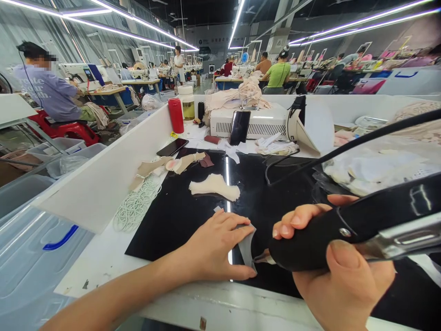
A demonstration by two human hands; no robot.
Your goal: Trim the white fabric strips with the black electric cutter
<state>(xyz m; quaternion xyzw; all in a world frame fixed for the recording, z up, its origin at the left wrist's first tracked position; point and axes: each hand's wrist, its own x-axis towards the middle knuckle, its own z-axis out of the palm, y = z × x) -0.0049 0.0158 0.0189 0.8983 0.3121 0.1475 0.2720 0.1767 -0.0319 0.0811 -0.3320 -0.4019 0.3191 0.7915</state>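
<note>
Left hand (223, 243) in the head view lies spread over a grey piece (246, 248) on the black mat (172, 220), fingers and thumb straddling it, probably to keep it flat. The right hand (347, 289) is wrapped around a black handheld tool (306, 239), likely for steering its metal tip (263, 258), which sits at the piece's right edge; whether they touch I cannot tell. A cream piece (215, 185) lies farther back, perhaps to leave working room. An upright phone (240, 128) leans against a white vented box (265, 120). On a seated person's lilac shirt (51, 89), "your" is readable; the wall lettering (227, 40) is too small.
</note>
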